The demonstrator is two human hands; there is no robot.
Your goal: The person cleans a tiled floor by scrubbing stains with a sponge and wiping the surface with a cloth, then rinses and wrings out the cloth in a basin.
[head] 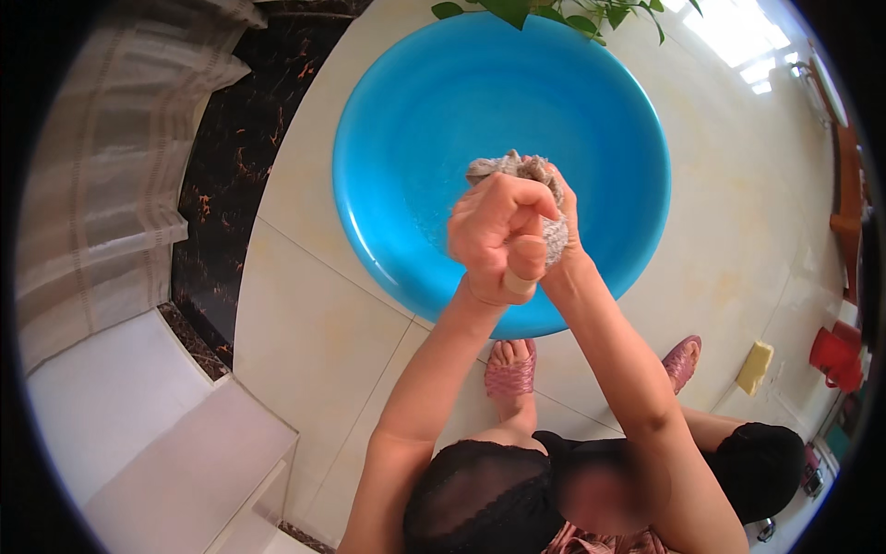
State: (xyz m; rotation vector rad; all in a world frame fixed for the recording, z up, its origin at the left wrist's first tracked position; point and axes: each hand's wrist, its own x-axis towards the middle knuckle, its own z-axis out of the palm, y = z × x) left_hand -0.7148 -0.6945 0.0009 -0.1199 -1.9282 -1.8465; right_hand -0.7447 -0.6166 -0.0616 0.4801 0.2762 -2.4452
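Observation:
A wet-looking, grey-beige cloth (513, 164) is bunched between my hands above a large round blue plastic basin (415, 90). My left hand (495, 225) is curled in a fist around part of the cloth, and a tan band or plaster wraps its thumb. Behind it, on the right side, my right hand (569, 208) grips the same bundle. The left hand hides much of the cloth and most of the right hand's fingers. Shallow water with a few bubbles appears to lie in the basin, below the left hand.
Green plant leaves (512, 10) overhang the basin's far rim. A pale curtain (104, 173) hangs at left beside a dark marble strip (235, 152). My pink sandals (510, 374) stand near the basin. On the tiled floor at right are a yellow block (754, 367) and a red container (834, 356).

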